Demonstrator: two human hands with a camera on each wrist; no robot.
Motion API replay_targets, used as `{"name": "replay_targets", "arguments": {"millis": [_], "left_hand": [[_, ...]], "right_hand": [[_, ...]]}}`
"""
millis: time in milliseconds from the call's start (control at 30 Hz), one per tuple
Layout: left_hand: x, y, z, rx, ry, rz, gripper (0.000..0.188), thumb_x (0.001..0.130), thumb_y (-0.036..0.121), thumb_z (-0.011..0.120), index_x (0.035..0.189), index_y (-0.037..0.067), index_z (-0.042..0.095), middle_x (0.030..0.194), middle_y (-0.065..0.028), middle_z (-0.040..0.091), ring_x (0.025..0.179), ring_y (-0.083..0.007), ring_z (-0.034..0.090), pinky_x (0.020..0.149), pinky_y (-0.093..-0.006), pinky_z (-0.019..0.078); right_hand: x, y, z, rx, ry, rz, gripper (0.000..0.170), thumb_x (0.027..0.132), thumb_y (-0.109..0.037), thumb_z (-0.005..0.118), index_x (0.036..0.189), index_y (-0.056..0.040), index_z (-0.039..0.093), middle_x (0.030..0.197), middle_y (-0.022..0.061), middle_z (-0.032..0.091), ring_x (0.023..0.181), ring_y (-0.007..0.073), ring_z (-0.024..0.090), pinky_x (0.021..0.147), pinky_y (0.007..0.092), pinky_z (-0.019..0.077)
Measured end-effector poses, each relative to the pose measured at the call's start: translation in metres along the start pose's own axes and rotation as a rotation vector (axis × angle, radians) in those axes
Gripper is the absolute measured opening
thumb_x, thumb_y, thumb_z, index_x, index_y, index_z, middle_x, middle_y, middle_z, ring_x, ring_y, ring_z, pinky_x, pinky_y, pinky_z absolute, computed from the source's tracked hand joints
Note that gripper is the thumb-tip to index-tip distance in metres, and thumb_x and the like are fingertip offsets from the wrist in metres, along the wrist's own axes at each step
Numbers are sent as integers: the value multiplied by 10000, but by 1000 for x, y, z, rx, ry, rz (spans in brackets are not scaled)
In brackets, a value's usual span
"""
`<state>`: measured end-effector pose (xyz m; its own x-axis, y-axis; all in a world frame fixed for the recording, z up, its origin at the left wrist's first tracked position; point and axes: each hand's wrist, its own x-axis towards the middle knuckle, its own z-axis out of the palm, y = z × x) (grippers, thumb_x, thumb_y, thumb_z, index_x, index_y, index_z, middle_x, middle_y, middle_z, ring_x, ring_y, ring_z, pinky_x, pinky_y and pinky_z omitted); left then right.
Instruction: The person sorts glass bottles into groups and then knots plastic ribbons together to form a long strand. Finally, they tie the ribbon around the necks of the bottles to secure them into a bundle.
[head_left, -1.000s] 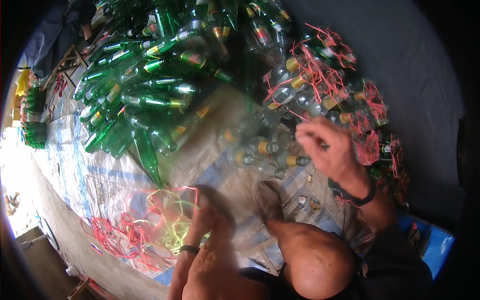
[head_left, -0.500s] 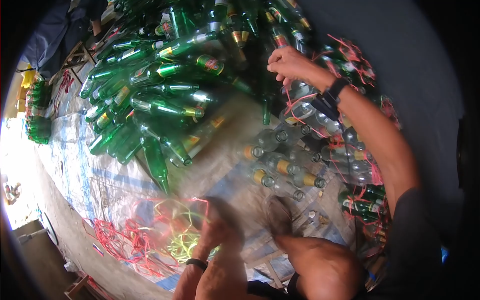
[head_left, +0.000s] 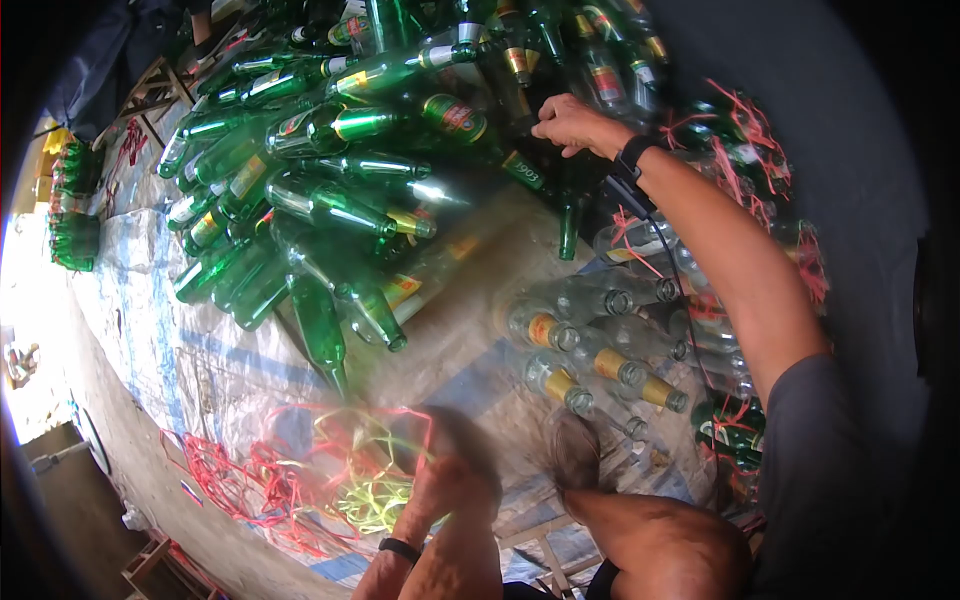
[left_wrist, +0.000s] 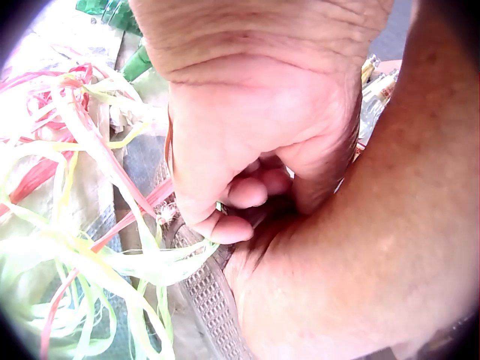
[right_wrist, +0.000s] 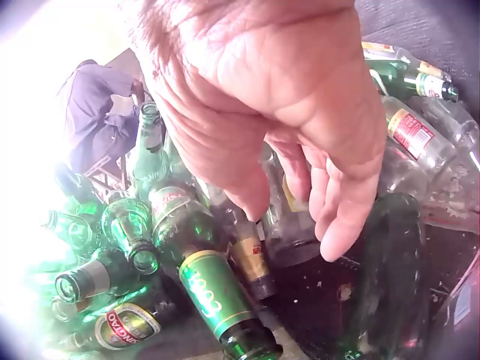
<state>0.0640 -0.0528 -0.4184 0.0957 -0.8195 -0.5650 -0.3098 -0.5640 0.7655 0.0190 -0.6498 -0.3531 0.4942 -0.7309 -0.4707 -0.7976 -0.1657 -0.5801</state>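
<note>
- Head view: right hand [head_left: 582,126] reaches out over the far side of the bottle area, palm down, fingers bent. Grip not readable from this angle.
- Head view: left hand [head_left: 440,488] is low, by the person's lower leg, next to yellow-green string [head_left: 375,500]. Pink string [head_left: 245,485] lies tangled to its left, on the blue-and-white sheet [head_left: 235,365].
- Head view: green bottles [head_left: 325,205] are heaped left of and beyond the right hand. Clear bottles [head_left: 610,360] with gold neck labels lie nearer the person, necks mostly toward the shoes. More bottles with pink string on them sit along the right edge.
- Left wrist view: left hand closed, fingers curled in, pinching string. Pale yellow-green strands run to the fingertips; a pink strand passes close by. Hand is right above a mesh shoe [left_wrist: 214,304], against the ankle. How many strands are in the grip: can't tell.
- Right wrist view: right hand part open, fingers loosely bent, gap between thumb and fingers, nothing gripped. Gold-necked bottle [right_wrist: 253,259] is just under the thumb tip; contact can't be told. Green-labelled bottle [right_wrist: 214,292] lies near it, Tsingtao bottle [right_wrist: 127,326] lower left, dark green bottle [right_wrist: 390,274] below the fingers.
</note>
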Motion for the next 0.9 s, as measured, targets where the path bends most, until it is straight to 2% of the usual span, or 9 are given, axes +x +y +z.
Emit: {"name": "replay_targets", "arguments": {"millis": [67, 133, 167, 233, 333, 567, 700, 833, 900], "left_hand": [[0, 7, -3, 19, -13, -31, 167, 825, 172, 785, 893, 68, 674, 820, -57, 644, 753, -162, 635, 693, -322, 536], [1, 9, -4, 41, -28, -62, 164, 828, 168, 785, 892, 67, 673, 812, -49, 638, 746, -152, 624, 690, -319, 531], [0, 8, -4, -5, -37, -78, 161, 831, 164, 789, 898, 69, 676, 809, -37, 635, 747, -134, 611, 686, -309, 525], [-1, 5, -4, -52, -46, -97, 159, 834, 160, 792, 903, 71, 679, 807, -24, 631, 748, -116, 598, 682, -299, 519], [-1, 2, -3, -50, -68, -123, 155, 836, 143, 799, 918, 77, 685, 812, -7, 628, 754, -89, 575, 677, -278, 507], [0, 19, -10, -49, -69, -131, 161, 831, 145, 797, 925, 73, 688, 812, -37, 635, 758, -131, 607, 674, -304, 515], [1, 20, -12, 1, -47, -98, 189, 823, 179, 797, 924, 62, 688, 828, -75, 650, 766, -197, 642, 688, -342, 529], [-1, 15, -8, -22, -46, -135, 184, 828, 182, 788, 910, 56, 682, 824, -74, 647, 767, -197, 640, 691, -346, 530], [-1, 11, -6, 31, -69, -99, 155, 837, 140, 777, 912, 52, 673, 828, -63, 647, 772, -180, 634, 689, -337, 528]], "right_hand": [[6, -2, 9, 66, 55, -51, 278, 839, -221, 721, 970, 20, 677, 920, 108, 655, 844, 248, 685, 703, 412, 637], [15, -3, 16, 76, -70, 6, 403, 922, -188, 679, 1269, -1, 593, 1011, 84, 649, 881, 192, 661, 722, 385, 610], [18, -2, 22, 77, -72, 7, 403, 922, -188, 679, 1269, -1, 593, 1011, 84, 649, 881, 192, 661, 722, 385, 610], [24, 2, 35, 166, 27, -3, 298, 834, -97, 599, 1095, 12, 691, 1021, 114, 674, 941, 276, 679, 726, 432, 636], [31, 7, 42, 201, -24, 28, 358, 817, -40, 560, 1145, -16, 700, 968, 116, 696, 905, 286, 694, 707, 408, 619], [41, 18, 54, 94, -58, -34, 304, 820, -10, 537, 1080, -7, 693, 905, 115, 688, 865, 262, 693, 672, 364, 566], [31, 15, 52, 255, -136, 40, 240, 830, -13, 546, 1031, 16, 674, 886, 109, 670, 816, 236, 680, 636, 358, 538], [37, 24, 52, 425, -185, 65, 217, 848, -11, 562, 1038, 6, 666, 891, 107, 664, 793, 219, 675, 619, 355, 538], [42, 29, 53, 315, -182, 46, 216, 851, -13, 576, 1045, 4, 668, 888, 106, 671, 793, 226, 683, 623, 369, 551]]}}
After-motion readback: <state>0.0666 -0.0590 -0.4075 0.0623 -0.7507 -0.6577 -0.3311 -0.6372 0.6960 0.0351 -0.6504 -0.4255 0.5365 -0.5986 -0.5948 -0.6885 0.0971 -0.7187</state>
